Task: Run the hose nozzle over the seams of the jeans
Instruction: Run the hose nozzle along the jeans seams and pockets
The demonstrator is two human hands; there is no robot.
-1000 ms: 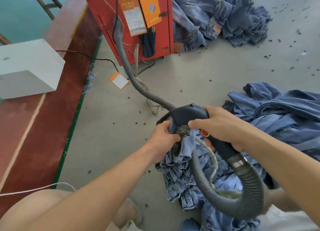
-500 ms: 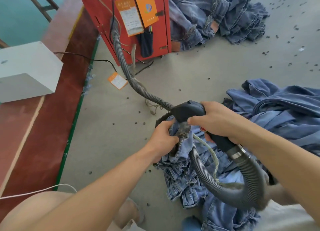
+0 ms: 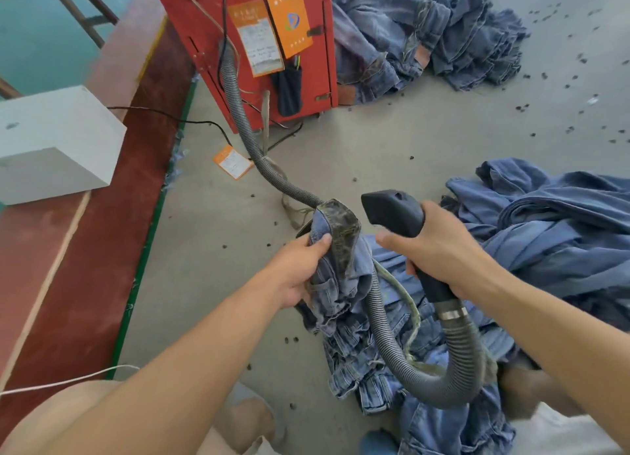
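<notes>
Left hand [image 3: 296,274] is gripping bunched jeans [image 3: 335,250] at centre, fingers curled round fabric. Right hand [image 3: 439,255] is wrapping nozzle [image 3: 392,210] handle, nozzle just at 3 o'clock of jeans, apart.

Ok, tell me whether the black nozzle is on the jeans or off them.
Off. The black plastic hose nozzle, gripped by the right hand, hangs clear of the bunched blue denim jeans held by the left hand.

left hand [image 3: 300,270] gripping, right hand [image 3: 439,250] gripping
</notes>
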